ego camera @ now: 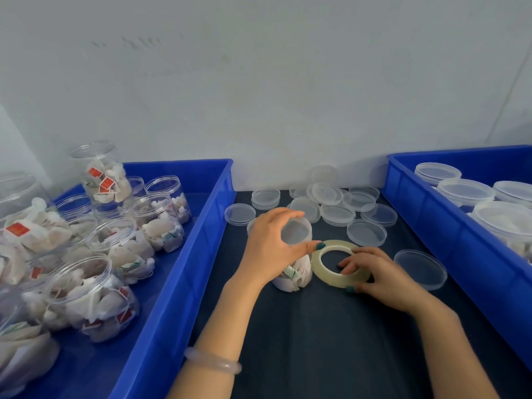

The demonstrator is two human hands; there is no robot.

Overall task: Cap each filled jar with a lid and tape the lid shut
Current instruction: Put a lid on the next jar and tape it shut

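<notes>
1. Pale wall (259, 82) backs a dark counter (316, 341) that runs between two blue bins. The left bin (184, 254) holds open filled jars (89, 292), and the right bin (431, 226) holds capped jars (466, 191).
2. One jar (296, 276) of white sachets stands upright on the counter, just beside the left bin. A clear lid (296, 231) already sits on its mouth.
3. The left hand (270, 243) comes over the top of this jar. Its grip is curled round the lid and rim, with the thumb tip reaching the edge of the tape roll (319, 262).
4. The tape roll lies flat on the counter, touching or almost touching the jar's right side. The right hand (380, 277) has it in a light grip, fingers hooked into the hole and thumb on the outer edge.
5. Judged stage: this jar is capped and taping is about to begin. I cannot tell whether a free tape end is already lifted or stuck to the jar.
6. Risks from here:
   - The tape is clear, so its end may be hard to find, and picking at it could tear off a sliver.
   - Pulling tape sideways could tip or drag the light jar if the left hand eases off.
   - If the lid is not fully seated, tape would seal it crooked.
   - A lifted roll could knock the loose lids (336, 214) behind or the single lid (420, 269) beside the right hand.
</notes>
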